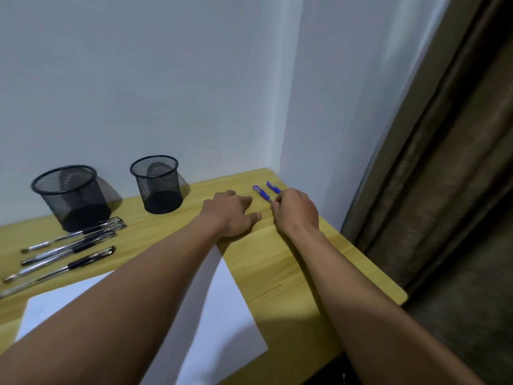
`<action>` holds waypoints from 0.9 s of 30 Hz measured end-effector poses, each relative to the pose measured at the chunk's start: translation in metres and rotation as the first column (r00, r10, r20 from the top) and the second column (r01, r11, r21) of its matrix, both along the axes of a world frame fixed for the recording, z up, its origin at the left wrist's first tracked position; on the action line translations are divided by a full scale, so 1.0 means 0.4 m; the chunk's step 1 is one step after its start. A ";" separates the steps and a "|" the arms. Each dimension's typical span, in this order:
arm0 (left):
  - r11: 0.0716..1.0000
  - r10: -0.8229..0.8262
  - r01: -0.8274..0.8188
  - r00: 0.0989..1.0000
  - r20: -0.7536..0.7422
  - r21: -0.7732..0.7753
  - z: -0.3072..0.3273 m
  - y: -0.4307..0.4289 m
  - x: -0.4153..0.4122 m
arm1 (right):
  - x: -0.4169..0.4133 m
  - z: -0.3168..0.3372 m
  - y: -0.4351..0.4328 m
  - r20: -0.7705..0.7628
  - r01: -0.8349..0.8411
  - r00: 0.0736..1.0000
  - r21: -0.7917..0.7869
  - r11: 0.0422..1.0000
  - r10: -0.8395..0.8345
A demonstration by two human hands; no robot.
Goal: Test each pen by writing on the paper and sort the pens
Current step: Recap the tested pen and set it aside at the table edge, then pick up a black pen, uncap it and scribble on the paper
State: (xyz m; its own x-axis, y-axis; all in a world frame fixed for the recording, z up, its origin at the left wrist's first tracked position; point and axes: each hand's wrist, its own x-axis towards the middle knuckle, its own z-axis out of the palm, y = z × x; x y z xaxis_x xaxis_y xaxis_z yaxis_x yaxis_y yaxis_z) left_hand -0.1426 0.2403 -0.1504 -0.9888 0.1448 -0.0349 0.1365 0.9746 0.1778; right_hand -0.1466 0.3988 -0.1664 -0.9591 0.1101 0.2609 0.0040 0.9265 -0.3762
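My right hand (pixel 295 211) pinches a blue plastic pen (pixel 262 193) far right; I lift slowly. My left hand (pixel 231 212) rests flat and loose on the yellow wooden desk (pixel 291 268).

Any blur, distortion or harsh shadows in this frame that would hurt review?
Head view: wide-angle bend tilts the left mesh cup and curves the desk edge; soft overall, the blue pens slightly smeared; arm shadows dim the paper; no glare.

Beyond the left hand (pixel 231 212) bare desk (pixel 291 262) runs open to the wall. Further left, two mesh cups (pixel 159 184) and a row of black pens (pixel 69 245) block the way. Two blue pens (pixel 262 193) crowd the right hand's (pixel 295 211) fingertips; the desk edge lies just right.
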 end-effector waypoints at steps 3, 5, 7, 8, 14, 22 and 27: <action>1.000 -0.003 0.003 1.000 -0.018 -0.021 -0.011 0.002 0.003 | 0.003 -0.008 -0.001 -0.006 -0.007 1.000 0.031 1.000 0.007; 1.000 -0.013 0.013 1.000 -0.021 -0.018 -0.013 -0.004 0.006 | 0.016 -0.003 0.000 -0.036 -0.015 0.999 0.038 0.999 0.017; 1.000 -0.018 0.018 1.000 -0.012 0.009 -0.009 -0.011 0.010 | 0.030 0.011 0.001 -0.068 -0.024 0.997 0.036 0.999 0.026; 0.999 -0.011 0.012 1.000 -0.010 0.045 -0.006 -0.015 0.014 | 0.036 0.021 0.002 -0.077 -0.030 0.997 0.027 0.999 0.032; 0.979 0.041 -0.019 0.994 -0.102 0.203 0.042 -0.080 0.090 | 0.084 0.105 -0.039 -0.039 -0.158 0.987 -0.025 0.987 0.157; 0.956 0.204 -0.134 0.942 -0.267 0.260 0.091 -0.297 0.314 | 0.184 0.149 -0.245 0.077 -0.474 0.875 -0.055 0.879 0.477; 0.925 0.347 -0.279 0.896 -0.277 0.257 0.080 -0.473 0.443 | 0.246 0.123 -0.419 0.134 -0.649 0.746 -0.073 0.758 0.652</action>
